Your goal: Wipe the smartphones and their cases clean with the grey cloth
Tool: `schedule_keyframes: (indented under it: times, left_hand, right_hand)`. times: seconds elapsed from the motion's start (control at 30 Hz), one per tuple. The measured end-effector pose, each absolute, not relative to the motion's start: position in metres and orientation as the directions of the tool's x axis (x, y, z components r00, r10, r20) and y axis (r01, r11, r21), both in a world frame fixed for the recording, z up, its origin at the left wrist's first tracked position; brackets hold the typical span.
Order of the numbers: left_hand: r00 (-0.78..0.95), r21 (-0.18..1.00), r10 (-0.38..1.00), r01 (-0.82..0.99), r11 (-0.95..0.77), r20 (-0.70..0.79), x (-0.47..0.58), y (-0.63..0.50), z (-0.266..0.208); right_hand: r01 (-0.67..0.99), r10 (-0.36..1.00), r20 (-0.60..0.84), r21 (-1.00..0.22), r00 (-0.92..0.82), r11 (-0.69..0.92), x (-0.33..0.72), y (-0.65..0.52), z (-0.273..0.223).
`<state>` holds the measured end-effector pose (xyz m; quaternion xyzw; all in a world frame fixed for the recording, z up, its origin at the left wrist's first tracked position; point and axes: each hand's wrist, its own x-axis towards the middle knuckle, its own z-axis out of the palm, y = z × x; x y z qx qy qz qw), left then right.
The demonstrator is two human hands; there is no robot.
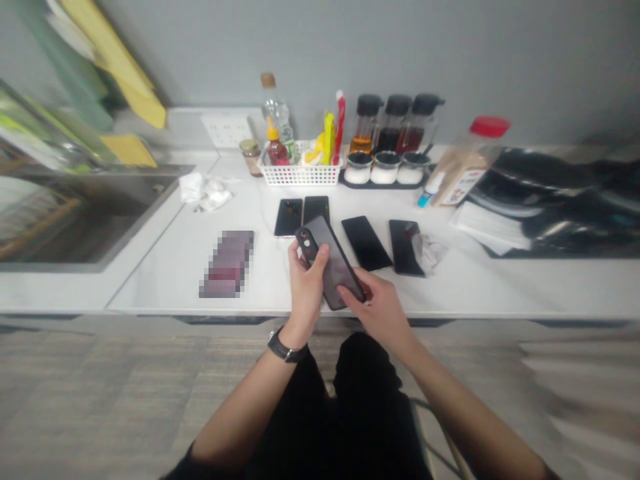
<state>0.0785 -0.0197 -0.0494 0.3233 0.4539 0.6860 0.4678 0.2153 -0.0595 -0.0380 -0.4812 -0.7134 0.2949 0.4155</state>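
Both hands grip a phone case, dark-edged with a greyish translucent back and a camera cut-out at its upper left; whether a phone sits inside I cannot tell. My left hand is closed on its upper left side, thumb on the back. My right hand pinches the lower right corner. Behind the case lie two dark phones side by side, a left one and a right one, partly covered. To the right rest a black phone and another phone with a crumpled clear wrapper over its edge.
A pixelated flat item lies left on the white counter. Crumpled tissues lie near the sink. Along the wall stand a white basket, seasoning jars and a red-lidded container. A dark hob is at right.
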Motion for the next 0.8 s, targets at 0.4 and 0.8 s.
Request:
schedule_keyframes:
  times: [0.4, 0.8]
  left_hand:
    - [-0.067, 0.669, 0.968, -0.734, 0.115, -0.24, 0.072, -0.022, -0.043]
    - [0.044, 0.528, 0.959, -0.828, 0.191, -0.279, 0.073, -0.019, -0.052]
  right_hand:
    - [0.791, 0.828, 0.431, -0.331, -0.359, 0.515, 0.231, -0.024, -0.026]
    - [0.683, 0.759, 0.268, -0.33, -0.594, 0.651, 0.212, -0.049, -0.025]
